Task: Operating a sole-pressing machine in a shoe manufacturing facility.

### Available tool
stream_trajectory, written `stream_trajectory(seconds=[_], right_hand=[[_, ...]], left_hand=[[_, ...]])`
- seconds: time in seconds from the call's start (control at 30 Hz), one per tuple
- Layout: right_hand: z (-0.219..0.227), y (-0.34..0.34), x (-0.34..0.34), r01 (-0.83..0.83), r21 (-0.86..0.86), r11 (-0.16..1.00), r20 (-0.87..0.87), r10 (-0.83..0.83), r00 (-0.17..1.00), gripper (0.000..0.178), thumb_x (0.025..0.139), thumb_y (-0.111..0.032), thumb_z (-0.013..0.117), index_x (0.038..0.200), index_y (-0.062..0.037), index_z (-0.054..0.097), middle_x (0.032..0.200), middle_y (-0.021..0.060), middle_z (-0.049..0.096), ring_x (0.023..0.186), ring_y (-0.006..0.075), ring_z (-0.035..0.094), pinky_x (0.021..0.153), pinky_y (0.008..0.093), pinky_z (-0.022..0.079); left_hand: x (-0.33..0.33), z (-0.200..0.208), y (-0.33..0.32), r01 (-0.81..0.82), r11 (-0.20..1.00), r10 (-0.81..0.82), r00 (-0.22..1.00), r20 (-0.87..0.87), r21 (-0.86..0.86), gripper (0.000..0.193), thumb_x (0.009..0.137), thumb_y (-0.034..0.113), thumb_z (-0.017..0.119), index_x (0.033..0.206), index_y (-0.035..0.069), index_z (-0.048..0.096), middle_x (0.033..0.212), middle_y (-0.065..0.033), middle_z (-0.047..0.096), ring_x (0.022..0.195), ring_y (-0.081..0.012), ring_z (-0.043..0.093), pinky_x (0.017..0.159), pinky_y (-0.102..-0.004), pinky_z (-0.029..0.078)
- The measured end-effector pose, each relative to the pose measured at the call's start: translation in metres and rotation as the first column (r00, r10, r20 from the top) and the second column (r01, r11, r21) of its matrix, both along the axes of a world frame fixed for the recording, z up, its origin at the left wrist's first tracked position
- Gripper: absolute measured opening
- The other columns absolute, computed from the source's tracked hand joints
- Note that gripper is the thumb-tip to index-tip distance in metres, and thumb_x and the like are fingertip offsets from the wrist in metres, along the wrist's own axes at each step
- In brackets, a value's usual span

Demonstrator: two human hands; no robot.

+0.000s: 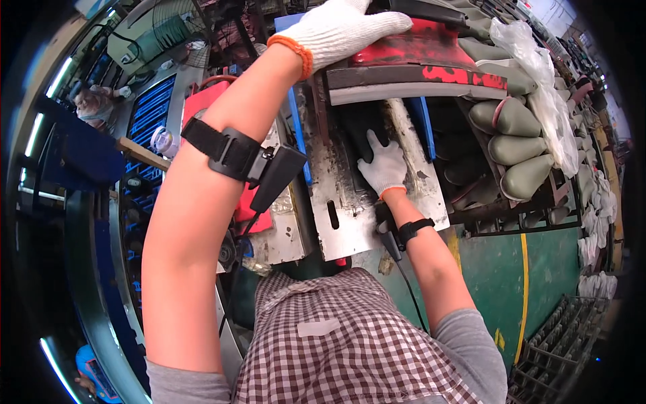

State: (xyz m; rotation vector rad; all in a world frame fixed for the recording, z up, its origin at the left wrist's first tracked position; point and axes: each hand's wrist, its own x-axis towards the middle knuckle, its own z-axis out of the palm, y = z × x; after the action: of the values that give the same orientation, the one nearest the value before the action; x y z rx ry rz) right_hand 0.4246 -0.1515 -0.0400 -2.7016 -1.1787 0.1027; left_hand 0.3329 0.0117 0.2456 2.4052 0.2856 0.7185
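My left hand [340,30], in a white knitted glove with an orange cuff, is raised at the top edge. It lies over the left side of a worn red machine head [417,40], thumb stretched out to the right; its fingertips are partly cut off. Below the head, my right hand [385,165], gloved the same way, reaches over a scuffed metal plate [343,229]. Its fingers are spread, and it touches or hovers just above a dark flat piece [360,128] lying under the head. Shadow hides that piece's kind.
Blue guards [420,128] flank the plate. To the right, a rack holds several olive-green shoe lasts [521,148] beside a clear plastic bag [538,87]. A red box-like part [202,101] and blue rollers [151,114] stand left. A person [97,104] is far left.
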Motion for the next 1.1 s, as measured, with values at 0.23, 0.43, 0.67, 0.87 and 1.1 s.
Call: stream_trajectory(seconds=[0.23,0.43,0.67,0.87,1.1], right_hand=[[-0.02,-0.018,0.025,-0.064,0.158,0.985,-0.115,0.083,0.99,0.1,0.075,-0.055,0.08,0.159,-0.0165,0.042,0.152,0.0329,0.046,0.133,0.0472,0.054,0.11,0.0485,0.048],[-0.023,-0.134,0.005,0.33,0.624,0.708,-0.354,-0.121,0.928,0.05,0.096,-0.026,0.07,0.136,0.0036,0.061,0.133,0.0227,0.063,0.124,0.0335,0.059,0.108,0.0417,0.046],[-0.099,-0.253,-0.084,0.744,0.109,0.659,-0.964,-0.112,0.241,0.029,0.104,-0.037,0.06,0.112,-0.0082,0.063,0.098,0.0097,0.067,0.082,0.0145,0.06,0.069,0.0343,0.05],[-0.036,-0.24,-0.104,0.724,-0.148,0.674,-0.842,0.298,-0.449,0.04,0.108,-0.043,0.054,0.13,-0.0111,0.06,0.082,0.007,0.064,0.063,0.0199,0.062,0.056,0.0338,0.051],[-0.055,-0.262,-0.057,0.877,-0.29,0.385,-0.903,0.192,-0.383,0.031,0.101,-0.053,0.06,0.108,-0.023,0.066,0.061,-0.0028,0.054,0.041,0.0121,0.036,0.04,0.0281,0.032]], left_hand=[[0.002,-0.038,-0.021,0.012,0.997,-0.007,0.997,0.074,-0.072,0.05,0.104,0.045,0.055,0.13,0.003,0.06,0.12,-0.0137,0.068,0.112,-0.0222,0.065,0.104,-0.0333,0.046],[-0.02,-0.094,-0.057,0.024,0.989,-0.057,0.974,0.218,0.148,0.024,0.091,0.022,0.067,0.11,0.007,0.066,0.118,-0.0195,0.067,0.111,-0.038,0.065,0.102,-0.0463,0.048],[-0.048,-0.189,-0.106,0.053,0.951,-0.125,0.967,0.221,0.306,0.039,0.069,0.023,0.078,0.101,0.009,0.062,0.117,-0.0169,0.059,0.111,-0.0443,0.056,0.086,-0.0542,0.045],[-0.052,-0.278,-0.115,0.069,0.905,-0.175,0.96,0.22,0.419,0.054,0.076,0.043,0.074,0.116,0.01,0.059,0.13,-0.0174,0.055,0.119,-0.0443,0.053,0.089,-0.0585,0.044],[-0.054,-0.305,-0.114,0.065,0.904,-0.165,0.965,0.205,0.423,0.055,0.082,0.05,0.07,0.123,0.016,0.056,0.135,-0.0141,0.055,0.127,-0.0415,0.05,0.097,-0.0627,0.043]])
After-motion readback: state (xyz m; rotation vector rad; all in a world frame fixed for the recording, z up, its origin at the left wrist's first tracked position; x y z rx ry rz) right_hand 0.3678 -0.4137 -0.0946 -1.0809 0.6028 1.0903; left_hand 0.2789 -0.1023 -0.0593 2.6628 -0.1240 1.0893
